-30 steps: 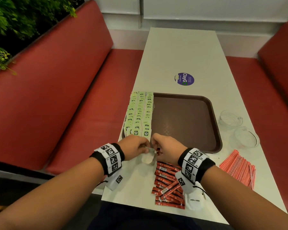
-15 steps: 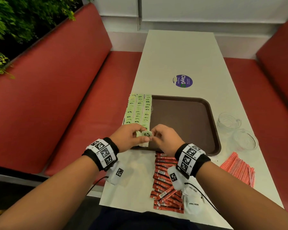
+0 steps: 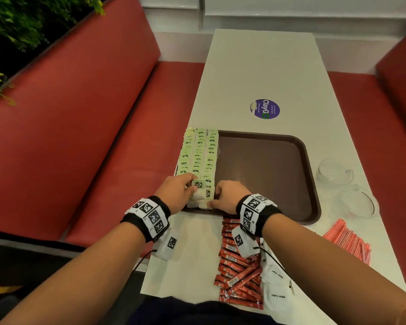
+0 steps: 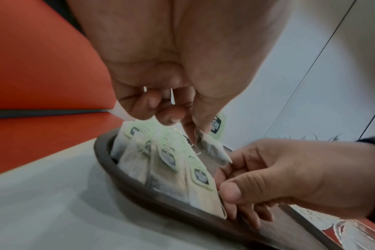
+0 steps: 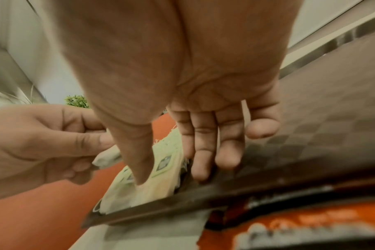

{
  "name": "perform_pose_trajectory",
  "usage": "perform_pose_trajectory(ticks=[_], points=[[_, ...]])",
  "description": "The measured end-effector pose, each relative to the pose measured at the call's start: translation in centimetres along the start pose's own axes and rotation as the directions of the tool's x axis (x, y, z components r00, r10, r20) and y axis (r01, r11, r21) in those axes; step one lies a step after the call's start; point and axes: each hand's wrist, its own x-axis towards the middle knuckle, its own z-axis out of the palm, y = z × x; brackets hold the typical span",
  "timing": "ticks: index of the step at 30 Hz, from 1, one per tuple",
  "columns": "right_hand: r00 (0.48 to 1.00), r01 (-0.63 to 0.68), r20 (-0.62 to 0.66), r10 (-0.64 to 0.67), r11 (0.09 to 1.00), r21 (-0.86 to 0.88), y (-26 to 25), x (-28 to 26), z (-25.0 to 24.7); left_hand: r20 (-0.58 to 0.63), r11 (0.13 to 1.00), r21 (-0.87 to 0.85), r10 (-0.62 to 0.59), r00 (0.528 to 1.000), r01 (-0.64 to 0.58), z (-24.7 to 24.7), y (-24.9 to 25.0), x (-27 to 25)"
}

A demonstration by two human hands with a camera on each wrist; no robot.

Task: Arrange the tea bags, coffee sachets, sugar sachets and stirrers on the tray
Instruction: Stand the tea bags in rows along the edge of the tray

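Your left hand point(image 3: 177, 192) pinches the tea bag point(image 3: 198, 185), now carried from the counter point(image 3: 192, 252) over the tray point(image 3: 313, 205); your right hand's point(image 3: 230, 195) straight fingers steady the rows.

Red booth seats point(image 3: 80, 127) w/ white table point(image 3: 263, 66), maybe plants point(image 3: 14, 19) behind.

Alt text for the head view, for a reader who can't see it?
Both hands set tea bags into rows along the left side of a brown tray: the left hand pinches one, the right hand steadies the nearest. Red sachets, white sugar sachets and stirrers wait on the table.
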Motion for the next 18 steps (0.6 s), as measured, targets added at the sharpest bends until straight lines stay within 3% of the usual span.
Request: perform_pose_trajectory(ticks=[11,18], points=[[0.995,-0.090,-0.035,0.091,0.996,0.013,-1.0,1.4,-0.5,0.088,0.994,-0.076,-0.070,0.994,0.076,2.0,0.1,-0.1],[0.988,-0.146,0.072,0.136,0.979,0.143,-0.6,1.7,-0.6,0.041,0.994,0.056,-0.098,0.994,0.096,2.5,0.9,0.2]])
